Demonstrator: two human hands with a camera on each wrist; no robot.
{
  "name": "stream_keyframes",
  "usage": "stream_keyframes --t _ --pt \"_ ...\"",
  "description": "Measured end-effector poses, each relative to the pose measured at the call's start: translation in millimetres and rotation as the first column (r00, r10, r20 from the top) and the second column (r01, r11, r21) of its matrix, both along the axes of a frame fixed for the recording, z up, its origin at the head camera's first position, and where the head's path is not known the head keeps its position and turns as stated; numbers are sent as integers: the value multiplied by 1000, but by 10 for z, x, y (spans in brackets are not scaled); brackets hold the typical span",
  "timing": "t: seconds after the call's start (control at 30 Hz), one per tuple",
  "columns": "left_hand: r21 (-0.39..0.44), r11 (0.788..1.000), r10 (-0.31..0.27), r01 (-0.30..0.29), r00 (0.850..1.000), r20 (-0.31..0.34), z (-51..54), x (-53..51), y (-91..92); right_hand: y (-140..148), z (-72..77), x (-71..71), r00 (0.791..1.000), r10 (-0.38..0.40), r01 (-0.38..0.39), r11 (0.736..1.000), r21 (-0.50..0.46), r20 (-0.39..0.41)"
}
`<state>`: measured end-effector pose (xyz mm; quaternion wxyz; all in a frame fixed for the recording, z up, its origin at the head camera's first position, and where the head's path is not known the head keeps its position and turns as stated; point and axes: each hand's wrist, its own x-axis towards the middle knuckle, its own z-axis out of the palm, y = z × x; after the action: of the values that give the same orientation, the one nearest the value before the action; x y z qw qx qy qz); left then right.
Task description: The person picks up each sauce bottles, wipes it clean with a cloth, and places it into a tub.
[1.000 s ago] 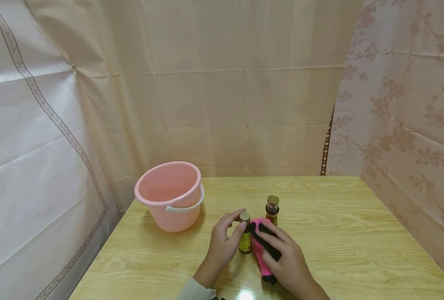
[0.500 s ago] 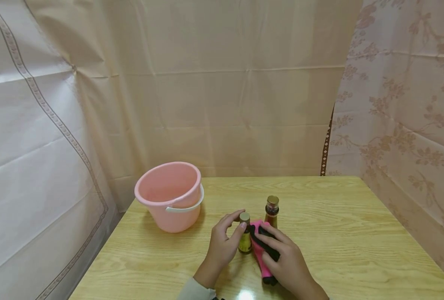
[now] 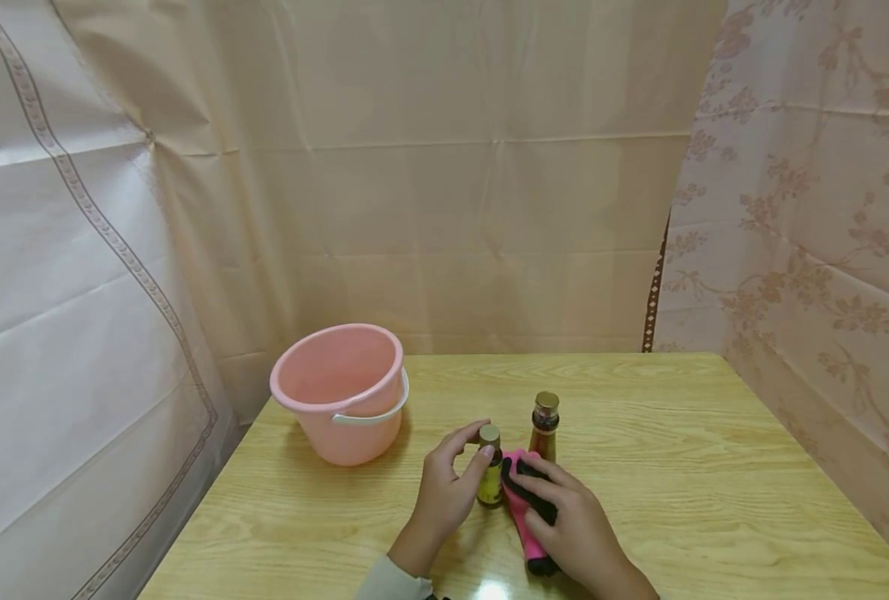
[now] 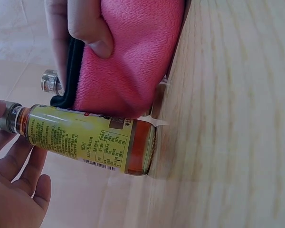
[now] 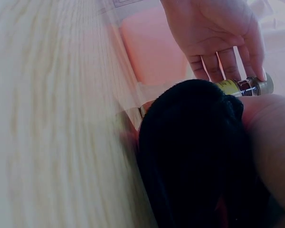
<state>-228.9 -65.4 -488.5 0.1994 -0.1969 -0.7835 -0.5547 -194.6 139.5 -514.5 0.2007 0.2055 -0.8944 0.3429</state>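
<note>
Left hand [image 3: 447, 483] pinches nearer bottle [image 3: 491, 485] by its cap [image 3: 490, 434] — right hand [image 3: 577, 518] grips pink cloth [image 3: 520, 512] beside it.

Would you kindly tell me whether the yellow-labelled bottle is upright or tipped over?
Upright: the bottle stands base down on the table, its cap on top, held by the left hand.

Bottle label [image 4: 80, 135] — too small to read.

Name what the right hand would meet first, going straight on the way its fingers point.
Likely the yellow-labelled bottle, held at its top by the left hand; the cloth in the right hand seems to touch it, though depth is unclear.
</note>
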Motion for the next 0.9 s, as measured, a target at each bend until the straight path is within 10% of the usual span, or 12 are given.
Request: stream_keyframes --t 0.9 --pt "-8 1000 -5 5 1000 9 -10 -12 8 9 30 -3 988 -15 7 998 55 151"
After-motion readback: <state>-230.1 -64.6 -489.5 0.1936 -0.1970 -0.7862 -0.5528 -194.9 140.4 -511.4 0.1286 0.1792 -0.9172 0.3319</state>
